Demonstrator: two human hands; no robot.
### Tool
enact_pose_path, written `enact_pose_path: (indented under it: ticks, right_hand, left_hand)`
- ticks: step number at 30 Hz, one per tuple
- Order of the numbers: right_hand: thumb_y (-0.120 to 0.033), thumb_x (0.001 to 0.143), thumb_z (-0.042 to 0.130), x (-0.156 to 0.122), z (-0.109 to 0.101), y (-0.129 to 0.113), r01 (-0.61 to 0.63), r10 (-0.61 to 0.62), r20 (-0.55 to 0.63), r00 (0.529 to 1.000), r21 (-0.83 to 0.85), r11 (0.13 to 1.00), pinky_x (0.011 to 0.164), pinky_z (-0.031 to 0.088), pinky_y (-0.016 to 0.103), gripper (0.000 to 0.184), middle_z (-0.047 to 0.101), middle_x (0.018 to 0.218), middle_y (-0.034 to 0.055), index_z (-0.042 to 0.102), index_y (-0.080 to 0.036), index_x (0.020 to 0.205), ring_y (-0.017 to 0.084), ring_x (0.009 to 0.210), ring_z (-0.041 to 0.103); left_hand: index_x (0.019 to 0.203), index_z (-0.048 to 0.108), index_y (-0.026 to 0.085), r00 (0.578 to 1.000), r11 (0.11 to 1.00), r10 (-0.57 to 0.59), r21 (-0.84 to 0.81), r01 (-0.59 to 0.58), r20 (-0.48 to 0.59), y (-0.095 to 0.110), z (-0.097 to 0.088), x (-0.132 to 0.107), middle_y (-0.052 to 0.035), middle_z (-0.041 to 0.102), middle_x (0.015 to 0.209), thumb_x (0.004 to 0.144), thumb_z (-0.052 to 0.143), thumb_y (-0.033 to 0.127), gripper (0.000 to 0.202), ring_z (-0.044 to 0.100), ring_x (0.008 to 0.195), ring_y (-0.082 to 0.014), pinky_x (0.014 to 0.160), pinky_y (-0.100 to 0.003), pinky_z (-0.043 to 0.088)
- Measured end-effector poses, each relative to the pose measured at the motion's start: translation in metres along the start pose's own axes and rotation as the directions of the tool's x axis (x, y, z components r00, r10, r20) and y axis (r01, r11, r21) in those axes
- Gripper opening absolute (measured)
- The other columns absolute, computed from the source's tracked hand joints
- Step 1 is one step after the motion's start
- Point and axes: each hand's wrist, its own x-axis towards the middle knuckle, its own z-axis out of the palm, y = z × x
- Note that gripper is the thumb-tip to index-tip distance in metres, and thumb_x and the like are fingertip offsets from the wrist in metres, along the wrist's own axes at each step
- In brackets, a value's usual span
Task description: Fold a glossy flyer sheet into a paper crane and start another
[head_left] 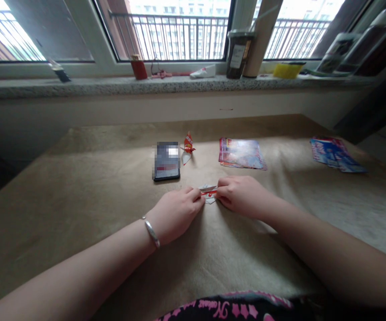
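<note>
A small piece of folded paper (209, 195), white with a red strip, lies on the table between my hands. My left hand (181, 207), with a silver bracelet (151, 233) at its wrist, has its fingers closed on the paper's left side. At the right side, my right hand (239, 194) pinches the same paper, fingers curled together. Just beyond them stands a red and white folded paper crane (188, 149). Left of the crane lies a phone (166, 161) whose screen is blurred out.
The brown tabletop (79, 214) carries a stack of colourful printed sheets (242, 154) behind my right hand and another pile of blue printed sheets (336, 154) at the far right. On the stone windowsill (179, 85) stand a red container (139, 67), a dark jar (238, 55) and a yellow object (287, 70).
</note>
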Motion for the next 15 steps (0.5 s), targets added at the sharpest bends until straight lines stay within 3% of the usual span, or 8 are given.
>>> enact_pose_path:
  ticks: [9,15]
  right_hand:
    - [-0.020,0.082,0.053,-0.0036,-0.0023,0.0029,0.031,-0.031,0.020,0.999,-0.020,0.999,0.050,0.018,0.026,0.018,0.066,0.077,0.0007,0.069,-0.021,0.073,0.010,0.061,0.052]
    - [-0.020,0.081,0.053,-0.0042,-0.0037,0.0061,0.025,-0.025,0.026,0.999,0.013,1.000,0.050,0.020,0.025,0.019,0.067,0.081,-0.0001,0.069,-0.022,0.072,0.010,0.063,0.054]
  left_hand:
    - [0.097,0.062,0.016,0.998,0.998,-0.055,0.014,0.055,-0.004,-0.0023,-0.0019,-0.0009,-0.0068,0.059,0.090,0.086,0.041,0.013,0.025,0.053,0.079,-0.0189,0.068,-0.032,0.050]
    - [0.095,0.064,0.018,1.000,0.998,-0.014,0.053,0.014,-0.012,-0.0051,-0.0074,-0.0007,-0.0054,0.059,0.085,0.085,0.041,0.012,0.026,0.052,0.072,-0.0174,0.060,-0.029,0.047]
